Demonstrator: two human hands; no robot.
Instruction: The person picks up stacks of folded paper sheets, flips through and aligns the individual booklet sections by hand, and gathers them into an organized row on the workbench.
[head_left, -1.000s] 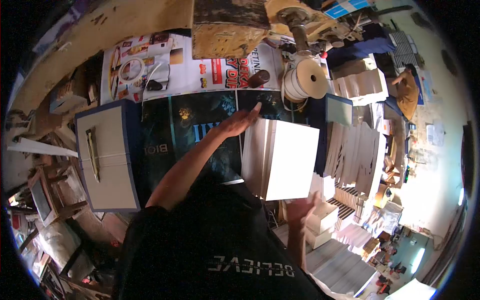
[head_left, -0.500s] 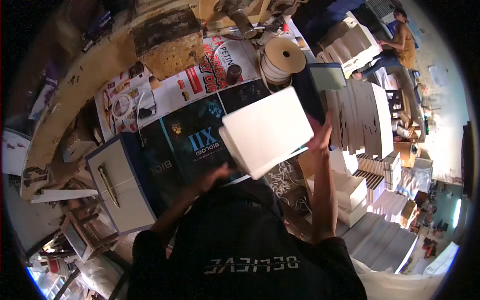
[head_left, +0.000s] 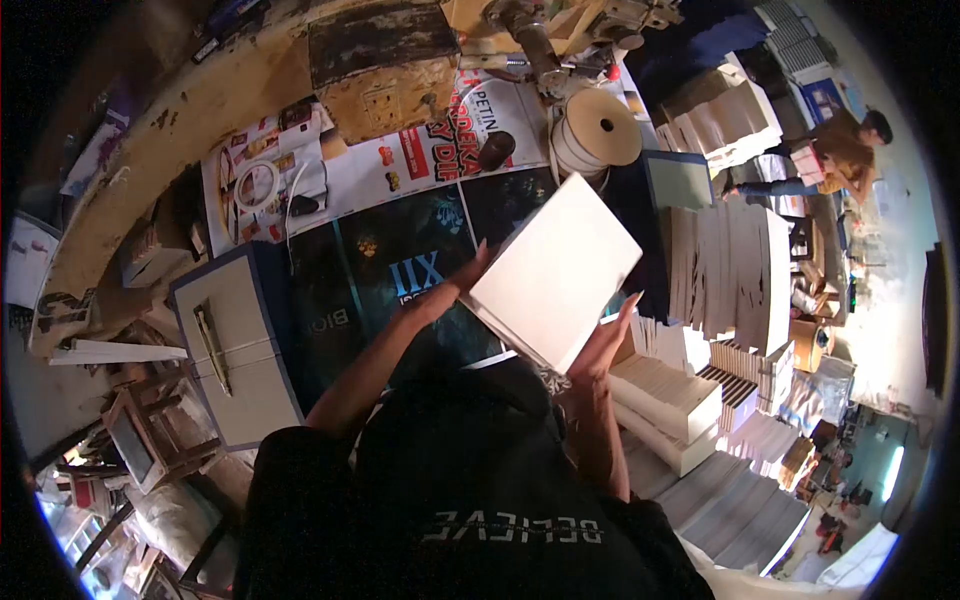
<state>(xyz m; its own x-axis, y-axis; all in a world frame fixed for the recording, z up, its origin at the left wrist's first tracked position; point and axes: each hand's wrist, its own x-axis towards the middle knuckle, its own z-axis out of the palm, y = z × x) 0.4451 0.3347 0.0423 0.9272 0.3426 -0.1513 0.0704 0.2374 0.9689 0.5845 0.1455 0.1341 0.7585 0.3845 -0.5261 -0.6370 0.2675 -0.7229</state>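
A thick white book block (head_left: 560, 270) without a cover is held tilted above the table, one corner pointing up and away. My left hand (head_left: 455, 292) grips its left edge, the thumb showing at the side. At the lower right edge, my right hand (head_left: 603, 350) presses with palm and fingers; the part under the block is hidden. Beneath the block lie dark printed sheets reading "BIOLOGI XII" (head_left: 400, 265).
On the left lies a blue-edged board (head_left: 225, 345) with a bone-coloured tool (head_left: 213, 350) on it. A ribbon spool (head_left: 600, 130) and a dark cylinder (head_left: 497, 151) stand behind. Tall paper stacks (head_left: 730, 270) line the right. Another person (head_left: 845, 155) is at far right.
The book block has turned and its near corner swung right. My left hand has risen onto its left edge; my right hand has slid down to the lower right. The other person has moved right.
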